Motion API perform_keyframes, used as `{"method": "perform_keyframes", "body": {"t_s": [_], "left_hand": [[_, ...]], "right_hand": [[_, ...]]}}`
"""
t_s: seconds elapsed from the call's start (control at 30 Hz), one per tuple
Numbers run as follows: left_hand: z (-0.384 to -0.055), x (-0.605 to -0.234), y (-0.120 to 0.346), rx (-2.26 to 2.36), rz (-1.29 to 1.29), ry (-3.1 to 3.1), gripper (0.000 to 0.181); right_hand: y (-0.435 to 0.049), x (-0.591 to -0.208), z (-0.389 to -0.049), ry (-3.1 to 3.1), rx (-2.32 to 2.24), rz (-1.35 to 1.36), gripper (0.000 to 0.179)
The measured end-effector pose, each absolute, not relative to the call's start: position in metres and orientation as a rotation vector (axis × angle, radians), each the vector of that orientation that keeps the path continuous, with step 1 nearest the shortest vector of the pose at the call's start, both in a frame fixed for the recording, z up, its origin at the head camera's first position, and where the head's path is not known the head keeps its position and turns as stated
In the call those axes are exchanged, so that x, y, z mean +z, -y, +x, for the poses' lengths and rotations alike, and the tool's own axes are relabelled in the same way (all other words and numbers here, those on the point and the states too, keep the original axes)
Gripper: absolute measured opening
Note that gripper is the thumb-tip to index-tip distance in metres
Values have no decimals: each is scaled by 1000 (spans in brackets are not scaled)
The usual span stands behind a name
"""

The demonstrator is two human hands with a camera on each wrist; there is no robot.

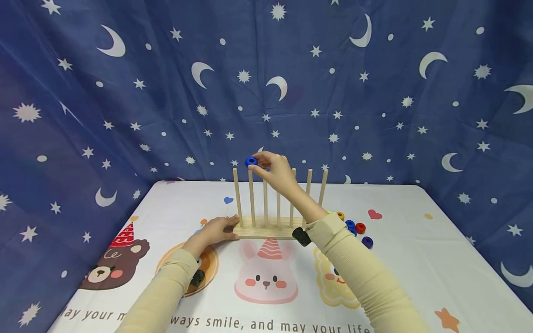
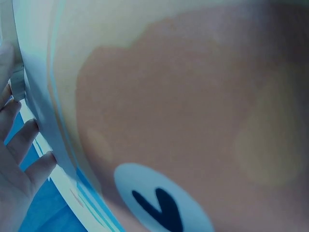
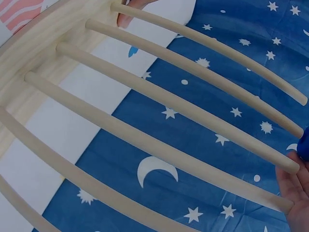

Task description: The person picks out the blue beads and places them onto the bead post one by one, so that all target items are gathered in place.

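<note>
A wooden stand (image 1: 266, 232) with a row of several upright pegs stands on the table. My right hand (image 1: 275, 172) pinches a blue ring (image 1: 251, 161) between thumb and fingers at the top of the second peg (image 1: 251, 196) from the left. In the right wrist view the blue ring (image 3: 303, 145) is at that peg's tip; whether the tip is inside its hole cannot be told. My left hand (image 1: 217, 230) holds the left end of the base, thumb in front and fingers behind. The left wrist view shows its fingers (image 2: 21, 140) spread beside the base end (image 2: 17, 82).
Right of the stand lie loose rings: a red ring (image 1: 360, 227), a purple ring (image 1: 367, 242), an orange-yellow ring (image 1: 340, 216) and blue rings (image 1: 350, 224), partly behind my right forearm. A white printed cloth (image 1: 399, 277) covers the table. A blue star-patterned curtain (image 1: 266, 55) hangs behind it.
</note>
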State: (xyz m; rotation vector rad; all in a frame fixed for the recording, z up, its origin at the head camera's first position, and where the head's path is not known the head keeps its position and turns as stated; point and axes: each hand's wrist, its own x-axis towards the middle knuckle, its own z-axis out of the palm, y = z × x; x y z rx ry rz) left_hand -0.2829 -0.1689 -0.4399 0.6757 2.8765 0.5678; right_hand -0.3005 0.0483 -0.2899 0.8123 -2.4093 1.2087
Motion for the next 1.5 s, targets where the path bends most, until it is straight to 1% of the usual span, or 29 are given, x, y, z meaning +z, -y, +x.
{"method": "perform_keyframes", "body": {"t_s": [0.27, 0.53, 0.7, 1.0, 1.27, 1.5], "left_hand": [[-285, -439, 172, 568, 722, -2874, 62], [-284, -442, 172, 583, 704, -2858, 63], [-284, -442, 171, 580, 720, -2861, 63], [-284, -440, 172, 579, 696, -2868, 62], [-284, -441, 173, 578, 675, -2864, 62], [-286, -440, 172, 606, 671, -2846, 62]], "right_hand": [[-46, -287, -300, 2439, 1189, 782, 32], [-46, -289, -298, 2479, 1129, 778, 35], [-48, -289, -298, 2459, 1115, 779, 34], [-46, -288, -300, 2475, 1167, 787, 34], [-47, -288, -300, 2447, 1210, 804, 30], [-52, -290, -303, 2437, 1298, 821, 31]]}}
